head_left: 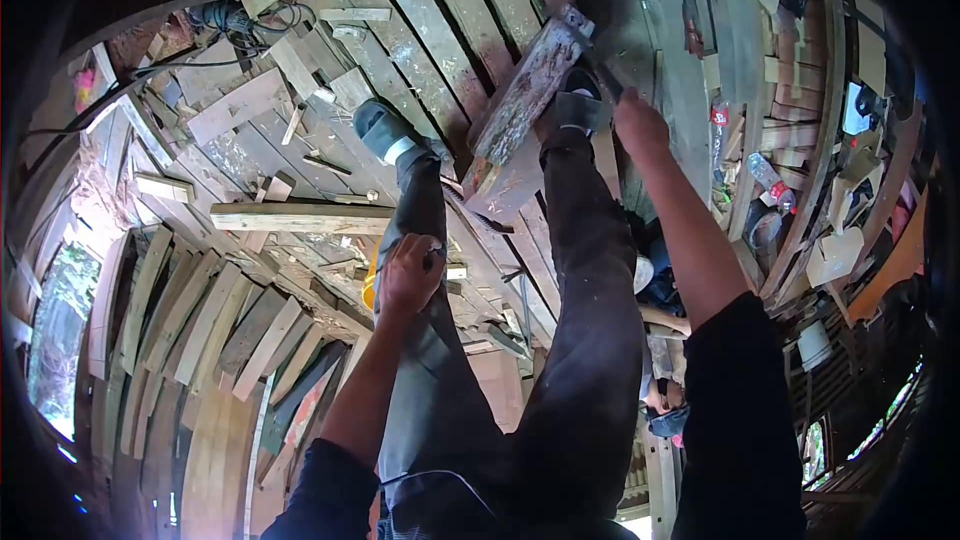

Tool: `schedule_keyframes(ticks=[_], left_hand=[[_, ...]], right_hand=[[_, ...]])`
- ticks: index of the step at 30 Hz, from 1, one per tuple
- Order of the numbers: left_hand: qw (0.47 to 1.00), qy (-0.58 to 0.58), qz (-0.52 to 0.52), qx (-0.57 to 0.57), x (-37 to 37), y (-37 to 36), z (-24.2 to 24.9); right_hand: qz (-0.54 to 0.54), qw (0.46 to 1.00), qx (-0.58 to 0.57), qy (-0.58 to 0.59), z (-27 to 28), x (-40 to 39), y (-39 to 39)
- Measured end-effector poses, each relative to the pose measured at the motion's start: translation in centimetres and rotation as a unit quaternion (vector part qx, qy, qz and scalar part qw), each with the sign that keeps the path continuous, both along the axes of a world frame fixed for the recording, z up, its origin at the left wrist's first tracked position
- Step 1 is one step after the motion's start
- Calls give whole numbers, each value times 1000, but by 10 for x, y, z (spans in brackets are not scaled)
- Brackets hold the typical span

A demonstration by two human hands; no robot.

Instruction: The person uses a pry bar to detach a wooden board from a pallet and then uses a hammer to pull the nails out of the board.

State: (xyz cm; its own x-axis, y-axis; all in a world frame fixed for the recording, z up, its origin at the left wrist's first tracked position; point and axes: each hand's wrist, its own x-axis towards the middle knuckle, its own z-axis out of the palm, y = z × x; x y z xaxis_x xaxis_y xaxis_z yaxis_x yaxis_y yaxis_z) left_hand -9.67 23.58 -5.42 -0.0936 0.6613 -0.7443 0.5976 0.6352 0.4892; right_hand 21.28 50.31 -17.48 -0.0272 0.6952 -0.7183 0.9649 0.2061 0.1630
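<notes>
My right hand (640, 125) is wrapped round the handle of a long dark tool (600, 65), whose far end lies over the top of a rough, pale-flecked wooden block (530, 88). The block is between my two sandalled feet, slanting up to the right. My left hand (410, 275) rests on my left thigh near the knee, fingers curled round a small dark object that is too hidden to name. Just left of that leg, part of a yellow item (371, 280) shows.
A pale beam (300, 218) lies left of my leg on the slatted floor. Many boards (210, 330) stand stacked at lower left. Black cable (225, 18) is coiled at upper left. Plastic bottles (765, 175) and scraps lie at right. Part of a person's hand (660, 397) shows beyond my right leg.
</notes>
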Motion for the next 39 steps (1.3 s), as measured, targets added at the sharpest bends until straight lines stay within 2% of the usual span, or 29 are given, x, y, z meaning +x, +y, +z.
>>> schedule_keyframes(ticks=[1,5,6,7,8,10,12,13,14,15,16,18,20,22,23,24,25,27,29,30,31,32,34,36,37,38,39], left_hand=[[1000,6,-3,3,-1,1,0],[1000,2,10,-25,-1,3,3],[1000,2,11,-27,-1,1,5],[999,1,10,-31,-1,-1,4],[1000,1,9,-30,0,2,2],[999,-11,28,-40,0,4,3],[997,-16,53,-60,-1,1,2],[998,-8,47,-49,0,-2,0],[999,-3,36,-37,2,-5,1],[999,-4,34,-35,3,-4,-1],[999,0,20,-31,3,-4,0],[1000,2,3,-24,3,-2,3],[999,8,32,-26,2,2,5],[999,12,34,-32,0,2,5],[999,8,32,-36,3,0,5],[999,5,32,-34,5,0,6],[999,0,34,-36,5,-2,6],[999,2,39,-37,2,-3,-1],[999,-10,30,-7,4,-13,1],[999,-16,28,-15,7,-18,3],[1000,-4,17,-4,7,-15,1],[1000,8,6,7,7,-12,-1],[1000,8,7,8,6,-9,0],[1000,17,14,7,6,-6,4],[1000,27,9,4,8,-3,8],[1000,25,8,5,9,-5,10],[1000,21,1,-1,9,-6,10]], right_hand=[[98,995,5,-18,3,-1,-5],[51,999,-11,-6,2,-11,-4],[-166,981,-89,43,3,-9,5],[-376,909,-159,86,7,-6,12],[-644,695,-231,221,9,13,19],[-788,500,-274,231,11,36,35],[-783,510,-281,221,4,36,36],[-682,662,-255,177,6,29,35],[-560,789,-218,127,13,23,33],[-335,926,-165,42,24,3,35],[-338,926,-164,42,23,7,32],[-230,964,-123,57,10,24,17],[-112,988,-80,76,-11,34,6],[12,994,-44,95,-27,39,-2],[-388,885,-187,176,-17,42,11],[-711,602,-286,223,-8,46,28],[-712,603,-282,225,-2,47,33],[-599,728,-267,200,3,42,36],[-470,829,-257,158,8,41,21],[-475,827,-260,151,11,41,9],[-220,963,-133,84,11,27,4],[57,998,8,7,8,20,0],[60,998,-21,30,6,19,-5],[-7,997,5,82,-4,20,-15],[-232,961,-122,90,-1,13,-2],[-608,720,-247,226,11,22,9],[-609,720,-243,229,16,22,16]])
